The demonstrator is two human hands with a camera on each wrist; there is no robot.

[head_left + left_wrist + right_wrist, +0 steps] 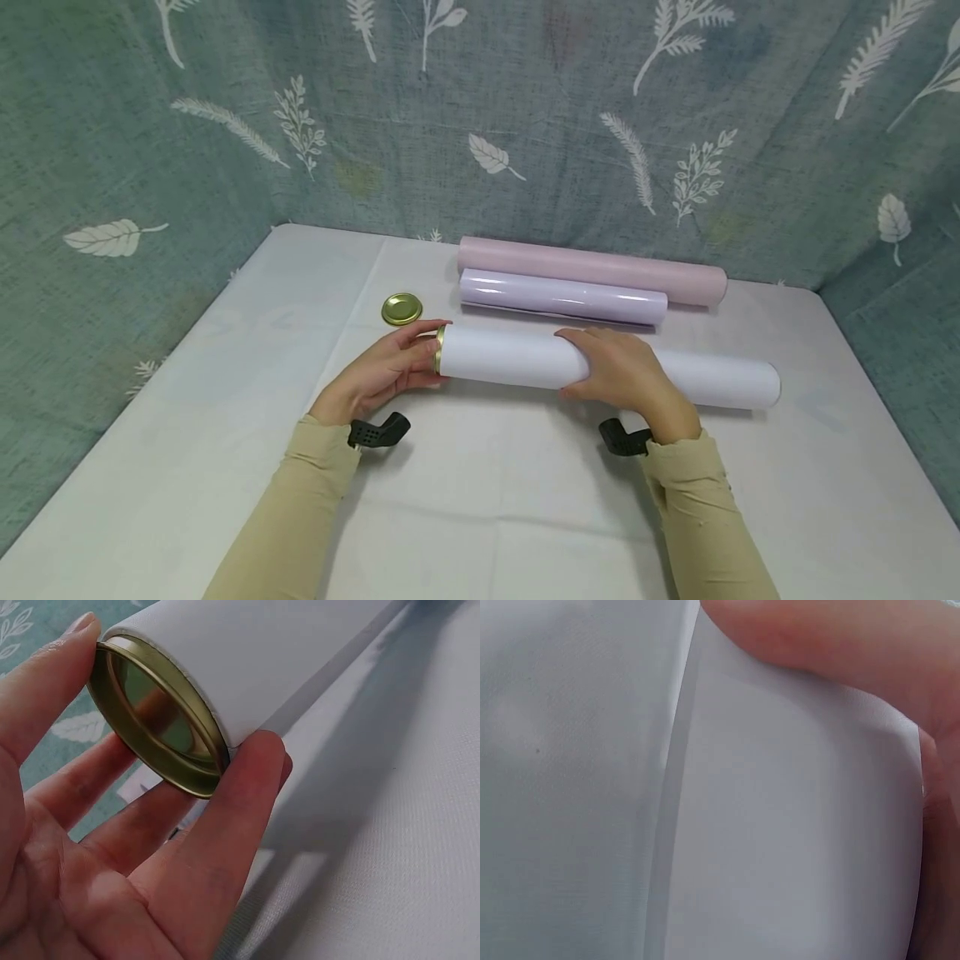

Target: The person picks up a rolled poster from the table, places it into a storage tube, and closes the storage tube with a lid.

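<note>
Head view takes in a grey-green fabric curtain [525, 92] printed with white leaves, hanging beyond and on both sides of a table covered in white cloth [480, 517]. Over the table a long, smooth, white cylindrical tube [510, 357] lies crosswise before the person, probably so that each hand can reach its own part; whether it rests on the cloth or is slightly raised, I cannot tell. Beyond the tube lie a matt pink cylindrical roll [592, 268] and, nearer to it, a shorter, glossy lavender roll [562, 297], seemingly put there out of the hands' way.

The right hand [618, 371] grips the tube near its middle from above, thumb and fingers curled over it, likely to stop it rolling or sliding. At the tube's left end, the left hand [386, 367] has its fingers spread round a circular gold metal cap [161, 720], pinching the rim, which probably steadies it evenly. The rim stands out from the tube's mouth; how deep it sits is hidden. A round gold metal lid [402, 308] lies flat beyond the tube's left end, apart from it, a pose that should keep it from rolling.
</note>
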